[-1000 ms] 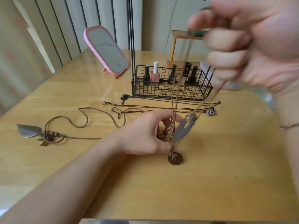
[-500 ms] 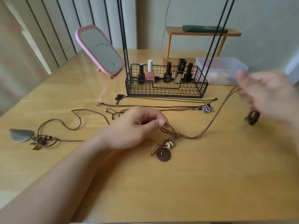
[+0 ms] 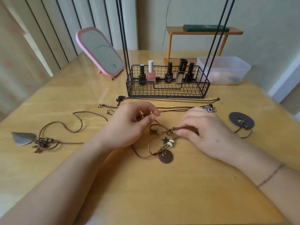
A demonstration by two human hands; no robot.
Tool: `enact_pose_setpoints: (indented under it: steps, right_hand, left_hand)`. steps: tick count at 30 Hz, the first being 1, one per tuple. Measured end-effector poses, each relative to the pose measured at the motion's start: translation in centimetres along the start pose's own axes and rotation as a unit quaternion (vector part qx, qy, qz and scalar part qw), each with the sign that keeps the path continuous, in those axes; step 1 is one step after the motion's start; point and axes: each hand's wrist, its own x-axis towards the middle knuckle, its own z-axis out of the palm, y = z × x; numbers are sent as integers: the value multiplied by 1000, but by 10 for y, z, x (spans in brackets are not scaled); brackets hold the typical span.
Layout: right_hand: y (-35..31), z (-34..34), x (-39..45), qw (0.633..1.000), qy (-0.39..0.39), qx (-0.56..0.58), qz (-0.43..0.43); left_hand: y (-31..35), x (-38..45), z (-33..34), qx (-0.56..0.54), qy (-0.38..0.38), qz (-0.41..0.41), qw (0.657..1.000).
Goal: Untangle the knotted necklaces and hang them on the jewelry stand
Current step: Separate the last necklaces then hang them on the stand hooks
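Both hands low over the middle of the yellow wooden table (image 3: 162, 192), working one knotted brown cord necklace (image 3: 164, 133). Left hand (image 3: 128, 125) has fingers curled, thumb and forefinger pinching the cord just left of the knot. Right hand (image 3: 206, 132) also curled, thumb and forefinger pinching the cord bundle right at the knot. Knot sits between the two hands, just off the table or touching it, cannot tell. Below the knot the cord loops on the table with white beads, a small star charm and a round dark brown disc pendant (image 3: 165, 157), all lying flat nearer the front edge.

Grey leaf-shaped pendant necklace with brown cord (image 3: 24, 138) lies toward the left edge, cord trailing loosely toward the left forearm. Dark ring-shaped flat pendant on a short cord (image 3: 241, 120) lies toward the right edge, apart from the right hand. Thin dark chain necklaces (image 3: 175, 100) stretch across behind the hands, one with a small blue-stone charm (image 3: 209, 108) just behind the right knuckles.

Black wire basket jewelry stand with tall thin uprights (image 3: 167, 85) stands toward the back edge, holding nail polish bottles (image 3: 151, 73). Pink-framed tilted mirror (image 3: 99, 51) at back left, clear plastic lidded box (image 3: 224, 70) at back right, small orange wooden shelf (image 3: 204, 32) behind it. A thin thread bracelet (image 3: 271, 174) is on the right wrist.
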Motion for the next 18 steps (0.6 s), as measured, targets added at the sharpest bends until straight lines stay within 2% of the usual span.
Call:
enact_pose_setpoints:
  steps: [2, 3, 7, 12, 18]
  right_hand:
    - [2, -1, -1, 999, 49, 16, -15]
    - [2, -1, -2, 998, 60, 28, -13]
    - [-6, -6, -5, 993, 58, 104, -9]
    - [-7, -8, -8, 989, 49, 137, -24]
    - [-11, -7, -11, 972, 79, 221, -7]
  left_hand:
    - [1, -3, 3, 90, 63, 29, 993]
    - [3, -3, 5, 112, 71, 56, 990]
    - [11, -4, 13, 125, -3, 102, 987]
    - [9, -4, 11, 14, -43, 69, 997]
    - [21, -8, 14, -74, 5, 91, 993]
